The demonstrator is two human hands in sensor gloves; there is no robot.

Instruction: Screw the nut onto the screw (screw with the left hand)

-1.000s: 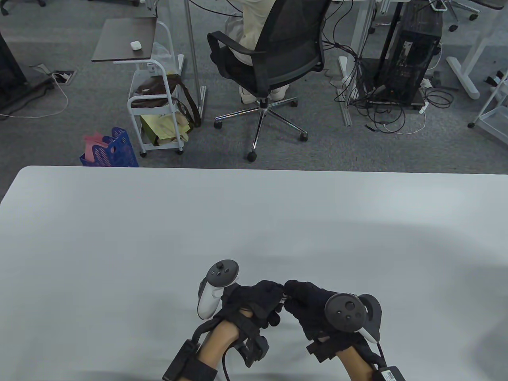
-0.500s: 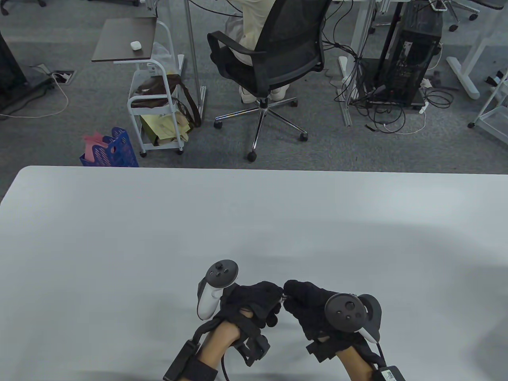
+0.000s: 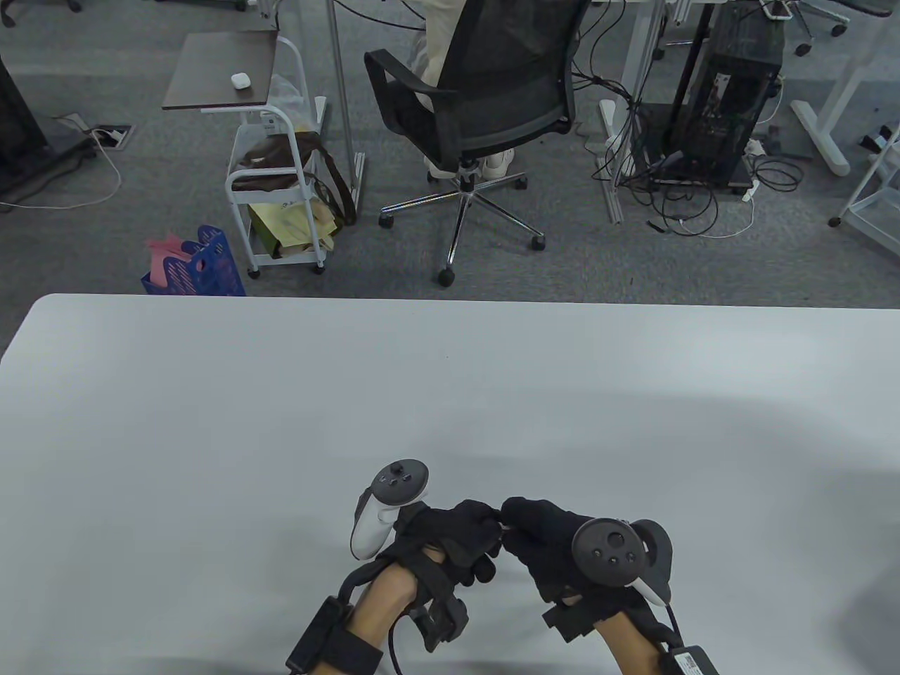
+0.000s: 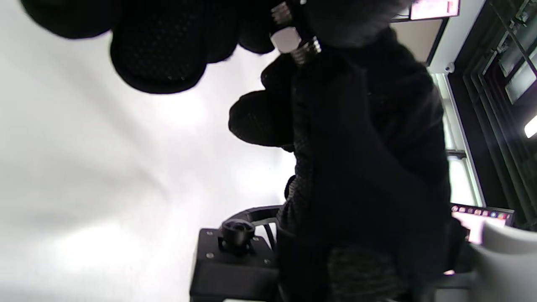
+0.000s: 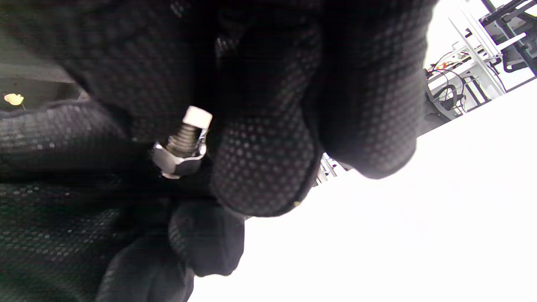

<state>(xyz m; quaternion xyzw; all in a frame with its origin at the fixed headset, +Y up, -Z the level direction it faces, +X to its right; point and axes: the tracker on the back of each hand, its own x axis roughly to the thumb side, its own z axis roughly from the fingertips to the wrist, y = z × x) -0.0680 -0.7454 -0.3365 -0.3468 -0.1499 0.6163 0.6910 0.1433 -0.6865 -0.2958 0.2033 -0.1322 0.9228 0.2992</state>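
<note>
Both gloved hands meet low over the front middle of the white table [image 3: 211,422]. A small steel screw [image 5: 184,136] with a hex nut [image 5: 178,161] on its thread sits between their fingertips. My left hand [image 3: 486,529] pinches the nut end; its fingers [image 4: 159,54] curl at the top of the left wrist view. My right hand [image 3: 517,524] grips the other end of the screw [image 4: 308,50], and its fingers [image 5: 268,159] close around it. In the table view the gloves almost hide the screw and nut.
The table's far edge [image 3: 450,301] runs across the middle of the table view. Beyond it, on the floor, stand an office chair [image 3: 485,91], a white cart [image 3: 274,204] and a blue basket [image 3: 200,267].
My left hand has rolled a little at the wrist, its tracker tipping to the right, while its fingers stay on the nut. My right hand has barely moved.
</note>
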